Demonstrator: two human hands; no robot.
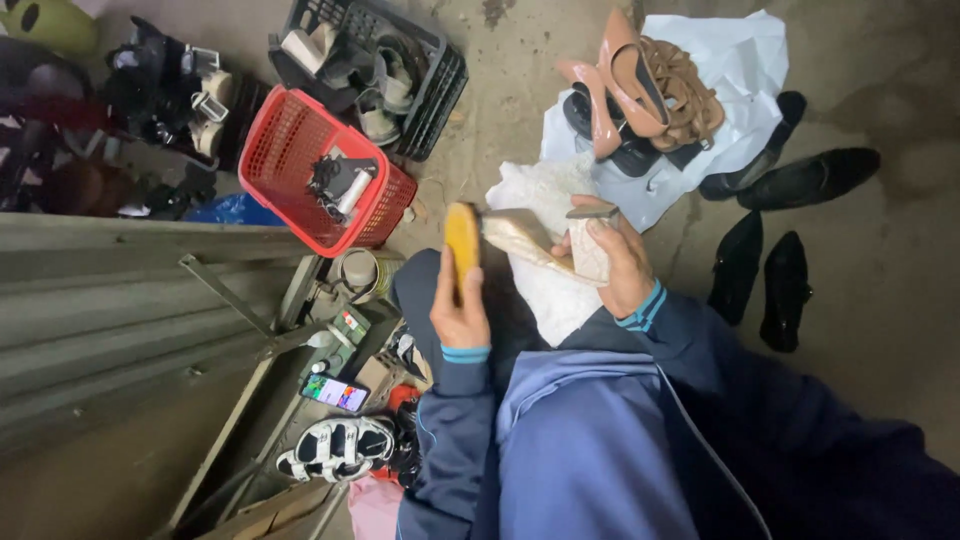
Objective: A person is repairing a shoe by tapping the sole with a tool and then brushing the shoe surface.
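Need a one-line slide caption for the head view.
Left hand brushes a pale heeled shoe held by the right hand, beside a red basket.

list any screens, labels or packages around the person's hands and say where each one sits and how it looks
Lit phone screen: lies flat at lower left, below the red plastic basket; a dark rectangle showing bright mixed colours.
Small green box: just above the phone, with a red and white label patch.
White plastic bag: spread on the floor at upper right, under the pink heeled shoes.
Nothing else of that kind is clear.
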